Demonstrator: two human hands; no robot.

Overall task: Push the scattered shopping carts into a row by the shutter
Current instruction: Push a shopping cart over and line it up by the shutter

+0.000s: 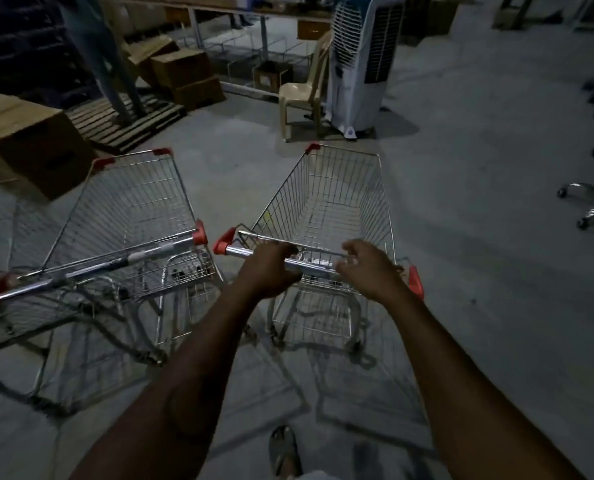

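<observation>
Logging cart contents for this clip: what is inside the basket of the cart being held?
The held cart shows only bare wire mesh and floor through it; nothing lies in the basket. The left hand and right hand at the handle hide part of the near end.

Dim, bluish light; blurred, bowed wide-angle edges

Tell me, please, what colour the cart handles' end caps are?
Red end caps, clearest in the head view.
</observation>
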